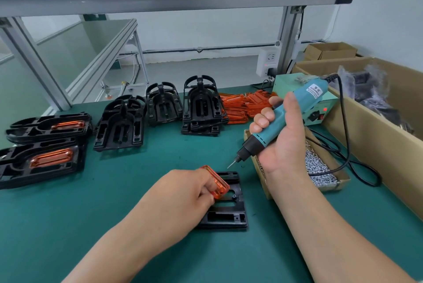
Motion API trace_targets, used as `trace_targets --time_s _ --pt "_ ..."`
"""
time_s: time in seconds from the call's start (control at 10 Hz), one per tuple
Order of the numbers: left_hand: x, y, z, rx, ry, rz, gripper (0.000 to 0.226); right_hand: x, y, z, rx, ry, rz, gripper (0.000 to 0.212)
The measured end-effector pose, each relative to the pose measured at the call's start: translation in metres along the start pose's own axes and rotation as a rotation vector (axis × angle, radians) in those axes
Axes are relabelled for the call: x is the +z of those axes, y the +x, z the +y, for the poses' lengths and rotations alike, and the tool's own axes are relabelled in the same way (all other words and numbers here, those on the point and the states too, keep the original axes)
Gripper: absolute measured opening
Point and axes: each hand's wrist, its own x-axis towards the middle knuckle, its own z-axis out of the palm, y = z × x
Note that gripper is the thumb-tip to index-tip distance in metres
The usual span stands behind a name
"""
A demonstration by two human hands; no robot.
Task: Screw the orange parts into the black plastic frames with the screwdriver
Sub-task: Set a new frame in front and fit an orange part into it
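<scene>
A black plastic frame (pixel 231 211) lies flat on the green mat in front of me. My left hand (pixel 185 193) pinches an orange part (pixel 217 183) and holds it tilted over the frame's far end. My right hand (pixel 281 136) grips a teal electric screwdriver (pixel 286 115), its bit pointing down-left and hovering just above the frame's far right corner. Stacks of empty black frames (pixel 201 104) stand at the back, with a pile of loose orange parts (pixel 242 105) to their right. Two frames with orange parts fitted (pixel 45 145) lie at the left.
A small cardboard box of silver screws (pixel 320 168) sits beside my right wrist, with the screwdriver's black cable looped over it. Its power supply (pixel 313 111) stands behind. A long cardboard box (pixel 366 127) runs along the right edge. An aluminium rack spans overhead.
</scene>
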Motion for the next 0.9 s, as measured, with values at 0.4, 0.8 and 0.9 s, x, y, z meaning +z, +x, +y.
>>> trace_targets --time_s 0.4,0.8,0.9 --pt "0.01 -0.001 0.009 0.204 0.308 0.115 0.021 -0.002 -0.001 -0.003 0.004 0.0 -0.003 0.027" --pt "-0.001 0.002 -0.021 0.172 -0.251 0.05 0.012 -0.004 0.002 -0.002 -0.008 0.01 -0.008 0.027" --pt "-0.009 0.007 -0.035 0.223 -0.059 0.182 0.02 -0.005 0.002 -0.003 0.002 0.022 -0.011 0.027"
